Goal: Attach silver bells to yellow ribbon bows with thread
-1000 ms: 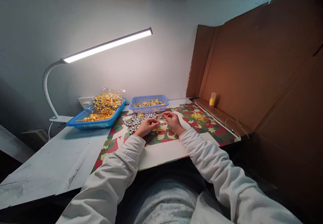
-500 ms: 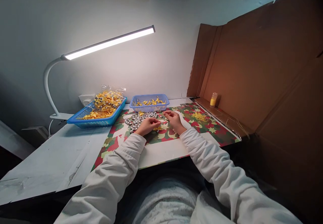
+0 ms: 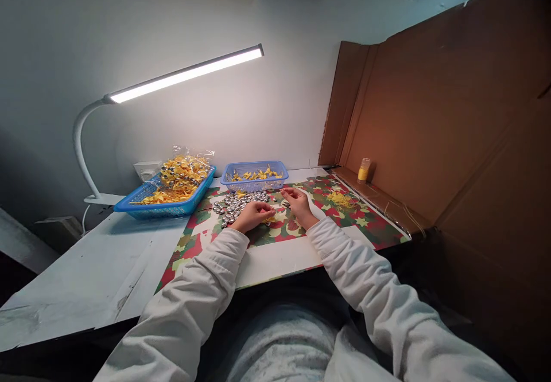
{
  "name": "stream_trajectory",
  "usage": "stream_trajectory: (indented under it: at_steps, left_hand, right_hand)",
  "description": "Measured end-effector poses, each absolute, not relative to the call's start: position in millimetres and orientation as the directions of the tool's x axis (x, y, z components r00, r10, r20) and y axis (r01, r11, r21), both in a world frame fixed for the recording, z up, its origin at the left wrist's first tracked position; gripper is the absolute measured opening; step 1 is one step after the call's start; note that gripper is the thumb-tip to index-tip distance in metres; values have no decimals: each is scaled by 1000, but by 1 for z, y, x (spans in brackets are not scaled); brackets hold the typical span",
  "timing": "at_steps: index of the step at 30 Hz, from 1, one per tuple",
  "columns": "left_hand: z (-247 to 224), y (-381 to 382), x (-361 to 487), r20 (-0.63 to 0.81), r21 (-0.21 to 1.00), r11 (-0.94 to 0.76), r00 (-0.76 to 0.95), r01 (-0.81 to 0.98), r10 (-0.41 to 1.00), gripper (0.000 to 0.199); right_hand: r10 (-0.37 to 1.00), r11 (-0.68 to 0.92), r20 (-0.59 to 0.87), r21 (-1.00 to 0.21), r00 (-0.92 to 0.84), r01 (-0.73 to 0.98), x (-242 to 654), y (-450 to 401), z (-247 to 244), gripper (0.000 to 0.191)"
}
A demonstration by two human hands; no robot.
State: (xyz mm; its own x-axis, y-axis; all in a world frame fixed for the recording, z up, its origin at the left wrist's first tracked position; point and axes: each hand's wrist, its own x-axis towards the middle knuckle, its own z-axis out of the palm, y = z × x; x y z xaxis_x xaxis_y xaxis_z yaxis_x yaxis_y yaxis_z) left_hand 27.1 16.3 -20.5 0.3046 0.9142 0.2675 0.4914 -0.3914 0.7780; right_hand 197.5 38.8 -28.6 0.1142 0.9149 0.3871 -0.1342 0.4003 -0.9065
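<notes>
My left hand (image 3: 252, 215) is closed in a pinch at the right side of a pile of small shiny silver balls (image 3: 241, 203) that look like bells. A yellow ribbon piece (image 3: 270, 219) shows at its fingertips. Across a small gap, my right hand (image 3: 300, 205) pinches with thumb and forefinger; whatever is between them is too small to make out. Just under those fingers a small dark, shiny bit shows. Both hands are just above a camouflage-patterned sheet (image 3: 202, 221) with stars on the table.
Behind the pile stands a blue-violet basket (image 3: 255, 186) with yellow pieces. At left, a larger blue basket (image 3: 159, 209) holds a heap of yellow ribbons and silver balls. Yellow threads (image 3: 341, 199) lie to the right, near a yellow spool (image 3: 364, 171) and cardboard wall (image 3: 413, 112). A lamp (image 3: 189, 73) shines overhead.
My right hand's fingers have shifted slightly, and a small dark, shiny bit now shows beneath them. My left hand has barely moved.
</notes>
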Motion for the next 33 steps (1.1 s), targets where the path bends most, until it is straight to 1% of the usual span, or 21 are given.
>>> stream_trajectory:
  at_steps: [4,9,16,23,29,33]
  left_hand:
    - [-22,17,25,221,805,-345,295,484,930,42]
    - [-23,17,24,225,793,-348,290,500,930,38]
    - [-23,17,23,211,778,-355,316,519,925,37]
    - [-25,18,22,218,780,-369,334,506,917,43]
    - [-23,17,22,238,763,-387,331,518,913,43]
    - [-23,17,22,244,751,-395,333,530,911,42]
  right_hand:
    - [917,393,377,-909,129,-141,198,40,-29,34]
    - [921,382,360,-909,149,-166,200,42,-29,32]
    - [940,303,266,-938,214,-170,203,41,-26,40]
    - [913,354,317,-929,256,-111,207,47,-29,39]
    - [924,298,241,-940,296,-165,209,46,-26,39]
    - [889,372,302,-914,344,-159,210,47,-25,32]
